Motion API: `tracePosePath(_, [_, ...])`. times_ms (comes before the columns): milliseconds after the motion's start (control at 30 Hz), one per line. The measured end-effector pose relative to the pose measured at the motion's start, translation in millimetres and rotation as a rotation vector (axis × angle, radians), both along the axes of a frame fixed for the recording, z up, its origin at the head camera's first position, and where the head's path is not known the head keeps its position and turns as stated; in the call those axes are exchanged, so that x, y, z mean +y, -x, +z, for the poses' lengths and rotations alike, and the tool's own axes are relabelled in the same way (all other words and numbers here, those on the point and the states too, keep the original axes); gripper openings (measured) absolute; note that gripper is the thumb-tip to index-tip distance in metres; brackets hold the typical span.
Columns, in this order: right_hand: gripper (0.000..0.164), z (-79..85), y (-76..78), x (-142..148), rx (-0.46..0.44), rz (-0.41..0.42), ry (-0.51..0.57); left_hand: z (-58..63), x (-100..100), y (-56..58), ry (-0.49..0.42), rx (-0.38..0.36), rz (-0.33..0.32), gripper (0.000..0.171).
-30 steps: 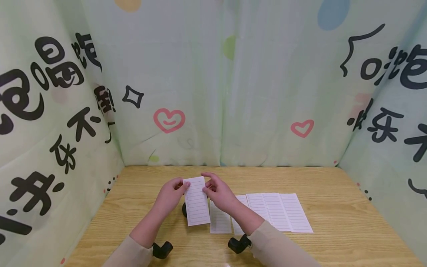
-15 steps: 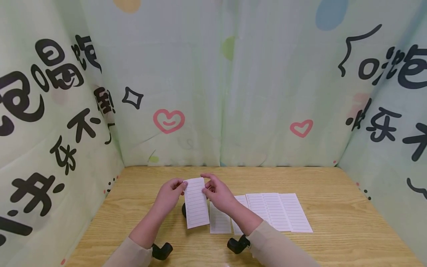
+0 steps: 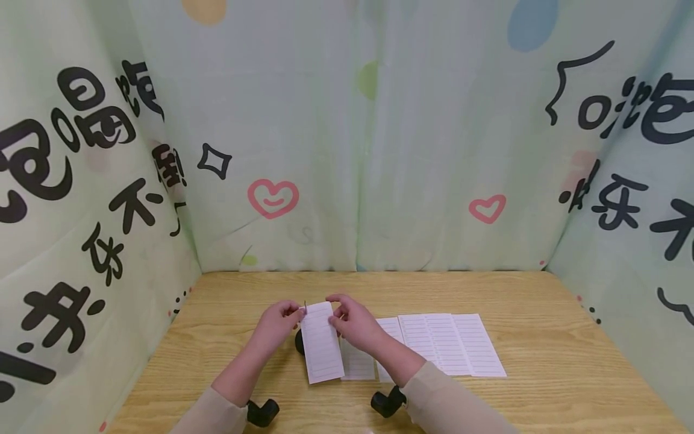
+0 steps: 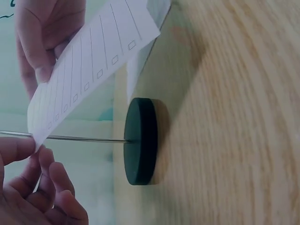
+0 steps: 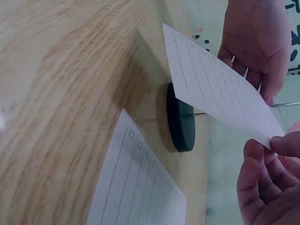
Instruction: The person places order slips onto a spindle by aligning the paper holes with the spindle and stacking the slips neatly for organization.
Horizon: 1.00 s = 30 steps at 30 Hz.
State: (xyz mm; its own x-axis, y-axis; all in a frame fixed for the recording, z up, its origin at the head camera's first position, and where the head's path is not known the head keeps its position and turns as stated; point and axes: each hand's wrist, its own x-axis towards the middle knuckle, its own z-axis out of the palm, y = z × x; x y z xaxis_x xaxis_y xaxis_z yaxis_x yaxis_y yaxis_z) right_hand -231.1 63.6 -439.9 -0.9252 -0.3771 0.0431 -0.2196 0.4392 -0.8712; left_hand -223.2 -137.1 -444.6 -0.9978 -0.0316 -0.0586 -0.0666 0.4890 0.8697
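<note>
A lined white paper sheet (image 3: 322,349) with small checkboxes slants between both hands. My left hand (image 3: 278,322) pinches its upper left corner with thumb and fingers. My right hand (image 3: 353,322) pinches the upper right edge. Below the sheet stands a bill spike with a round black base (image 4: 140,140) and a thin upright metal rod (image 4: 89,139). The rod shows on both sides of the sheet's corner, right beside the left thumb. In the head view, the sheet hides most of the spike; the rod's tip (image 3: 305,305) pokes up over the top edge.
To the right, several similar lined sheets (image 3: 439,343) lie in a row on the wooden table (image 3: 542,337), partly overlapping. One sheet (image 3: 358,363) lies partly under the right forearm. A printed curtain (image 3: 406,150) encloses the back and sides.
Both hands and the sheet have come down and slightly nearer the person. The rod's tip now shows above the sheet's corner. The sheets on the table stay where they were.
</note>
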Motion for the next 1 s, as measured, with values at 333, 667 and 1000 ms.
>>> tracePosePath(333, [0.043,-13.6,0.1,-1.0,-0.054,0.024,-0.124,-17.4,-3.9,1.3,0.124,-0.062,-0.052,0.013])
tracePosePath(667, [0.042,-26.3,1.9,-1.4,-0.038,0.046,-0.248,-28.0,-2.2,2.7,0.242,-0.099,-0.075,0.017])
tracePosePath(1000, [0.046,-37.1,3.8,-0.9,-0.011,0.044,-0.328,-30.3,0.2,2.9,0.332,-0.111,-0.092,0.019])
